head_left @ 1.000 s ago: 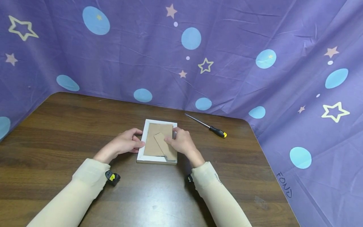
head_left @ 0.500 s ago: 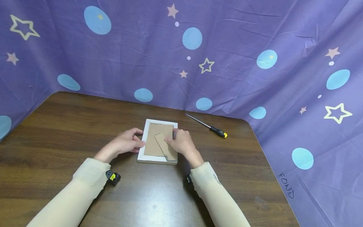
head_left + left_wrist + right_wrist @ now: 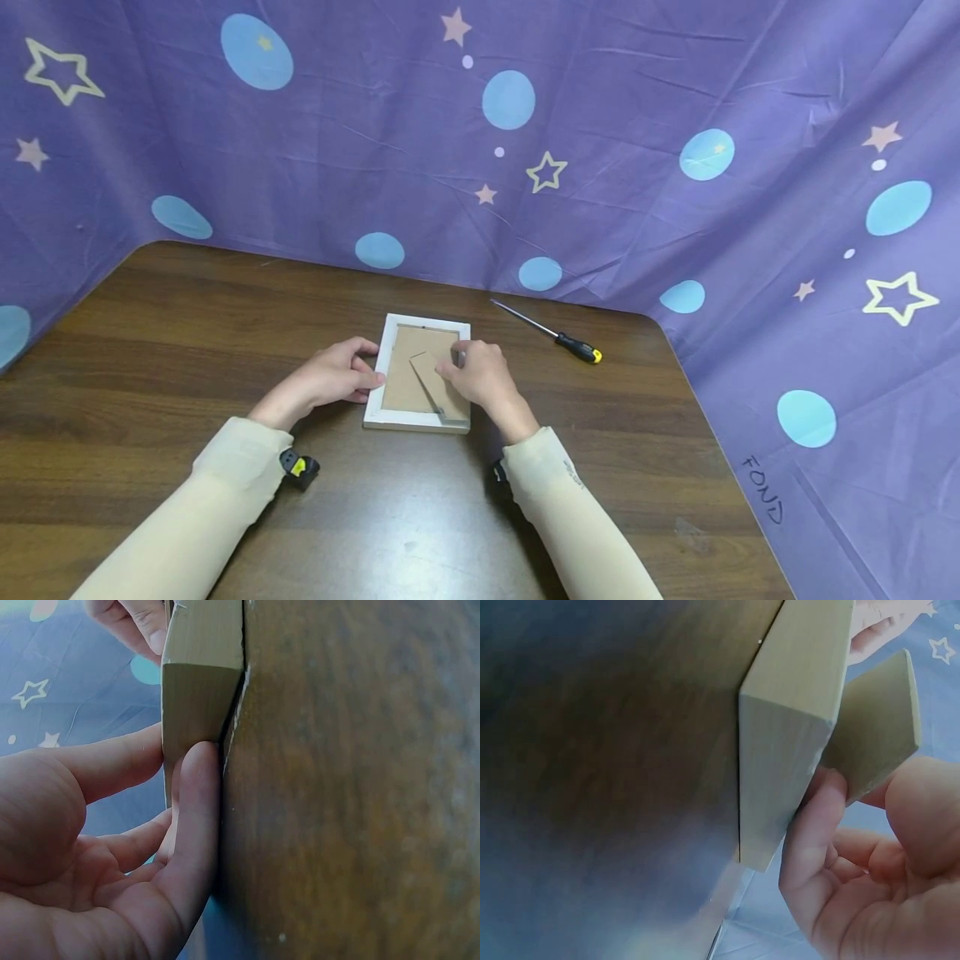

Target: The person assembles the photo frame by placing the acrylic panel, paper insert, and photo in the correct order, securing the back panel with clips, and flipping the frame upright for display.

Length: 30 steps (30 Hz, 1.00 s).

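A white picture frame (image 3: 411, 421) lies face down on the table, its brown backing board (image 3: 405, 387) showing inside the rim. Slanting across the board is its stand leg (image 3: 441, 390), which juts out from the back of the frame in the right wrist view. My left hand (image 3: 336, 375) grips the frame's left side, thumb at the upper edge and fingers along the side. At the right side, my right hand (image 3: 483, 375) pinches the stand leg between thumb and fingers, the fingers close to the frame's edge; the leg (image 3: 877, 720) partly hides the thumb.
Beyond the frame to the right lies a screwdriver (image 3: 577, 347) with a black and yellow handle. The wooden table (image 3: 225, 325) ends at a purple curtain (image 3: 600, 100) with stars and blue spots, which hangs behind and at both sides.
The backing board's top edge has shifted inside the frame, baring a strip of inner rim there. My right fingers have moved slightly inward; my left hand stays put.
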Motion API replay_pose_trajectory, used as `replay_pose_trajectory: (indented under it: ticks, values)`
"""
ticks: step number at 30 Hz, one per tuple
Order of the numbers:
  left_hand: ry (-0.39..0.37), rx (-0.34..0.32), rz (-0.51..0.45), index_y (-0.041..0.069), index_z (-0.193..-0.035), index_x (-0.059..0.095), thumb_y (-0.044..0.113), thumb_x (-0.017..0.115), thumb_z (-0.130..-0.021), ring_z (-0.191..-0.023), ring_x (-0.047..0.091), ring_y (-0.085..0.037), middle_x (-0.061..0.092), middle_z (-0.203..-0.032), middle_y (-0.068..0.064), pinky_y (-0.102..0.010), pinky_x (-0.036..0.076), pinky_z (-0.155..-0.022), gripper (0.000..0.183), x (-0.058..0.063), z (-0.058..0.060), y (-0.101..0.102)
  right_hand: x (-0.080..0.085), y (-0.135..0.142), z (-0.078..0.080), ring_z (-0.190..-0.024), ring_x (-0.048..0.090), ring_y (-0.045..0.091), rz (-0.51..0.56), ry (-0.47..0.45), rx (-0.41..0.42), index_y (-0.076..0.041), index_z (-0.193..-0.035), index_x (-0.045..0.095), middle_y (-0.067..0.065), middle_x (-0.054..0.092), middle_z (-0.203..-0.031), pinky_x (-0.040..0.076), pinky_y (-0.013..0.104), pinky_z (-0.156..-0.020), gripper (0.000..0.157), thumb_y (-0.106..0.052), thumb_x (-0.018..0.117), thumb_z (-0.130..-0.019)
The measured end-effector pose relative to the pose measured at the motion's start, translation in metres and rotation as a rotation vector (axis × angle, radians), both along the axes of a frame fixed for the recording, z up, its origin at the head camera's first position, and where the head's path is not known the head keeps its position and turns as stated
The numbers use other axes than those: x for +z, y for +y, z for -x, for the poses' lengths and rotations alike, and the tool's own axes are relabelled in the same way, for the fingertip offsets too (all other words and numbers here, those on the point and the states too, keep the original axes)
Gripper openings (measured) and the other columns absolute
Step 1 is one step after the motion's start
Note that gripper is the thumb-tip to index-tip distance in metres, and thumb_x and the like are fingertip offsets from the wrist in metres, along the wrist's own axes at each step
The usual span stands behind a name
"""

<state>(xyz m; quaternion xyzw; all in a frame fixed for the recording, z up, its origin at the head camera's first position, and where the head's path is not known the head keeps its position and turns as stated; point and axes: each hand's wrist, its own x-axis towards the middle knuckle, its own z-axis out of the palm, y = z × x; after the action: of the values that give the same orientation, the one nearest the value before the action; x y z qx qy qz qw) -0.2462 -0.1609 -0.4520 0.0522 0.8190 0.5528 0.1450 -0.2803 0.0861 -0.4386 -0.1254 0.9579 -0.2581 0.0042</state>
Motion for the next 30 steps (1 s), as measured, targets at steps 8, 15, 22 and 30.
replay_pose_trajectory:
  ticks: [8,15,22,30]
  values:
    - [0.010,-0.007,-0.008,-0.014,-0.154,0.034,0.008,0.071,-0.100,-0.086,0.071,-0.019,0.066,-0.108,-0.023,-0.038,0.066,-0.083,0.069,0.0006,-0.0005,0.0011,0.0026,-0.0023,-0.0002,-0.125,0.067,0.043,-0.061,0.028,0.003,-0.014,-0.130,0.077,0.014,0.074,-0.131,0.057,0.056,-0.104,0.037,-0.036,0.076,-0.099]
    - [0.012,-0.008,-0.010,-0.015,-0.154,0.034,0.007,0.070,-0.100,-0.085,0.071,-0.019,0.066,-0.108,-0.022,-0.038,0.066,-0.083,0.069,0.0006,-0.0005,0.0012,0.0029,-0.0024,-0.0007,-0.121,0.069,0.042,-0.143,0.051,0.012,-0.020,-0.131,0.077,0.011,0.074,-0.132,0.059,0.054,-0.098,0.038,-0.041,0.074,-0.100]
    - [0.010,-0.007,-0.008,-0.014,-0.154,0.034,0.008,0.071,-0.100,-0.085,0.071,-0.019,0.067,-0.108,-0.022,-0.038,0.067,-0.083,0.069,-0.0002,-0.0002,0.0013,0.0035,0.0002,-0.0006,-0.124,0.067,0.043,-0.145,0.033,0.005,-0.023,-0.135,0.075,0.012,0.071,-0.137,0.058,0.056,-0.098,0.041,-0.043,0.075,-0.099]
    - [0.014,-0.007,0.010,-0.014,-0.154,0.034,0.008,0.071,-0.100,-0.086,0.071,-0.020,0.067,-0.108,-0.022,-0.037,0.066,-0.082,0.068,-0.0006,-0.0006,0.0013,0.0019,0.0011,0.0000,-0.126,0.066,0.042,-0.125,0.012,0.014,-0.021,-0.137,0.074,0.011,0.070,-0.140,0.057,0.055,-0.101,0.043,-0.041,0.075,-0.100]
